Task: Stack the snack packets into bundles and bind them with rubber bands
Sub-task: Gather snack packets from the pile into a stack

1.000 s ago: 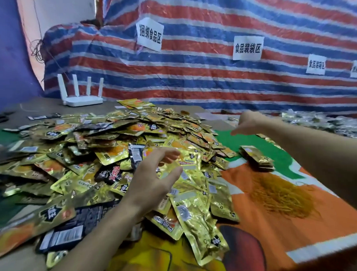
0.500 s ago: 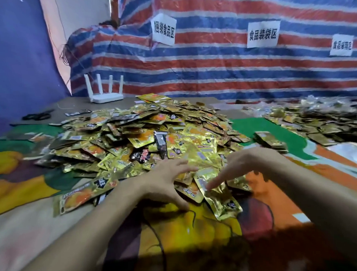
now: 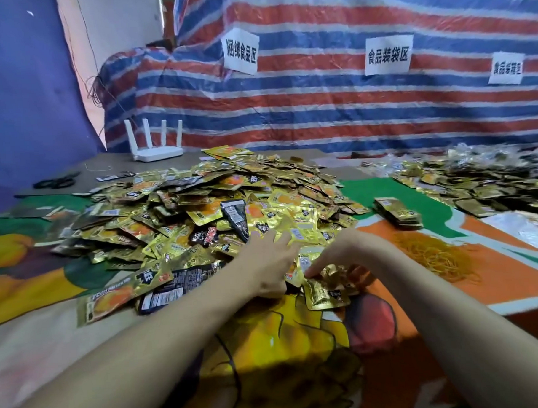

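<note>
— Hundreds of small gold foil snack packets (image 3: 200, 213) lie in one loose heap on the printed cloth table cover (image 3: 283, 342), mid-table. I log from the remote desk: the left hand (image 3: 268, 262) lies flat on the heap's near slope, fingers straight, holding nothing. The right hand (image 3: 344, 259) is just beside it, fingers curled down and pinching a crumpled gold packet (image 3: 325, 294) at the heap's near edge.

— How will they handle, by your read?

— Light, I judge. The foil is thin, soft and pliant; the pinched one buckles under the fingers. The skin is glossy, so probably slippery, packet on packet. A loosely held stack would likely fan out and slide apart.

— Where would you take hold?

— Across the flat faces, thumb on top and fingers beneath, near the middle. Then I would tap the edges square. A corner pinch only creases the foil and lets the packet swing. I cannot tell what is inside, so I would squeeze gently.

— And the bands?

— On the right-hand side there is a loose heap of thin yellow rubber bands (image 3: 439, 258), near the packets but apart from them. Beyond it sits a squared stack of gold packets (image 3: 397, 213); whether it is banded I cannot tell.

— Main risk?

— A tight band bowing so soft a stack, I would guess.
</note>
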`<act>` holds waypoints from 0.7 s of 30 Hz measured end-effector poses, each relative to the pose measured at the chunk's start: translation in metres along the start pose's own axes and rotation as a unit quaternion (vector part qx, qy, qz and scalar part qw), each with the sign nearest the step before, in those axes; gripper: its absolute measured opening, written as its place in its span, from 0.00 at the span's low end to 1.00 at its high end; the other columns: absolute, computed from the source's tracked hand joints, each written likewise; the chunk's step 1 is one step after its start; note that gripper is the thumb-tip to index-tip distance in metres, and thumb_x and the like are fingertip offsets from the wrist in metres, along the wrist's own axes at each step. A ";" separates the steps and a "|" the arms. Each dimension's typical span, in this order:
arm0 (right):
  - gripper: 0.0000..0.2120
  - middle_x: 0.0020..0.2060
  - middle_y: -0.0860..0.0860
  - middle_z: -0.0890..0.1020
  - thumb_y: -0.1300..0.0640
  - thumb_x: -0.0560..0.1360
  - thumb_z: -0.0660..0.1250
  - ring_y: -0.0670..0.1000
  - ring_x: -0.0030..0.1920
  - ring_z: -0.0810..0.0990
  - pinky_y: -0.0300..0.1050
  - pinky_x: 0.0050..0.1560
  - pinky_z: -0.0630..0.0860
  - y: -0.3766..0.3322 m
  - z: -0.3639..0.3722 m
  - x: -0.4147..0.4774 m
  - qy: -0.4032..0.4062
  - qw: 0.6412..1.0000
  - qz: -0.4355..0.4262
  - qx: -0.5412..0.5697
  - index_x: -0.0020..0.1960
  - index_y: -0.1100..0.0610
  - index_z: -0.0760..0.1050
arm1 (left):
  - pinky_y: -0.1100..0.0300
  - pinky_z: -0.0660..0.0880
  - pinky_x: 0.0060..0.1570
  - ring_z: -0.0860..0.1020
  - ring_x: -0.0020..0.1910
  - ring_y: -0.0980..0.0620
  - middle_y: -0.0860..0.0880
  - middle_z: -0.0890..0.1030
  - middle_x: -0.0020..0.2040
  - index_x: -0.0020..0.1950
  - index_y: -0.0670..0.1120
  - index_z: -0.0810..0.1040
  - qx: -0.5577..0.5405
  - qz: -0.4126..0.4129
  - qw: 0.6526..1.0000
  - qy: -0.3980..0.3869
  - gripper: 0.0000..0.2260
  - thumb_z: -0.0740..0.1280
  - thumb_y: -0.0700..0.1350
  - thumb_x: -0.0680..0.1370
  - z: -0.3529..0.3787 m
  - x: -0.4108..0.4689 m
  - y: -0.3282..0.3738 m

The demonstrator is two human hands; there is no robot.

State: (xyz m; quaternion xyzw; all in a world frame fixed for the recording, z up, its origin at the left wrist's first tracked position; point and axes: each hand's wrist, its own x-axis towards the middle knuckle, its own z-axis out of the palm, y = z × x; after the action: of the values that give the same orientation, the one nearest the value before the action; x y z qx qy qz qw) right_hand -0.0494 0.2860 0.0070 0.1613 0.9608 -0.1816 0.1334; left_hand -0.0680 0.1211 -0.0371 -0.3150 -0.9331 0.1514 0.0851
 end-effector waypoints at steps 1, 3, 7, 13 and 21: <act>0.41 0.62 0.56 0.80 0.38 0.65 0.80 0.58 0.59 0.81 0.50 0.53 0.79 0.001 -0.001 0.001 -0.021 1.000 0.006 0.016 0.68 0.61 0.73 | 0.41 0.70 0.62 0.67 0.68 0.38 0.42 0.66 0.71 0.79 0.47 0.61 -0.018 -0.014 1.000 0.008 0.32 0.66 0.47 0.76 0.003 0.001 0.002; 0.32 0.52 0.56 0.80 0.42 0.68 0.79 0.56 0.49 0.81 0.49 0.50 0.79 0.002 -0.001 0.001 -0.062 0.996 0.021 0.063 0.62 0.60 0.74 | 0.43 0.71 0.62 0.69 0.66 0.41 0.44 0.69 0.67 0.75 0.49 0.68 -0.073 -0.036 0.996 0.037 0.26 0.65 0.46 0.76 0.005 0.001 -0.001; 0.18 0.43 0.57 0.81 0.52 0.69 0.80 0.57 0.45 0.82 0.53 0.54 0.81 0.007 0.002 0.005 -0.055 0.985 -0.008 0.162 0.45 0.60 0.74 | 0.47 0.75 0.56 0.70 0.64 0.44 0.47 0.71 0.65 0.69 0.48 0.74 -0.122 -0.057 0.988 0.078 0.19 0.64 0.42 0.78 0.008 0.000 -0.006; 0.16 0.43 0.57 0.85 0.60 0.68 0.80 0.57 0.40 0.85 0.49 0.39 0.80 0.023 0.009 0.024 -0.010 0.916 -0.049 0.398 0.52 0.60 0.79 | 0.44 0.78 0.51 0.78 0.54 0.41 0.45 0.79 0.54 0.57 0.42 0.78 -0.294 -0.093 0.929 0.203 0.08 0.62 0.37 0.80 0.001 0.001 -0.021; 0.08 0.42 0.55 0.88 0.62 0.73 0.76 0.58 0.45 0.87 0.60 0.50 0.83 0.010 0.020 0.040 0.061 0.810 -0.161 0.561 0.51 0.57 0.82 | 0.50 0.77 0.37 0.79 0.39 0.48 0.49 0.82 0.43 0.52 0.45 0.78 -0.547 -0.235 0.689 0.413 0.05 0.66 0.46 0.82 -0.014 -0.001 -0.047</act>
State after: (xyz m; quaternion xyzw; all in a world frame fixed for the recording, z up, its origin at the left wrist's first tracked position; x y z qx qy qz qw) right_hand -0.0783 0.2972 -0.0263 0.0622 0.7104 -0.6975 -0.0699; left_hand -0.0906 0.0882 -0.0080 -0.1065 -0.7649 -0.5563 0.3068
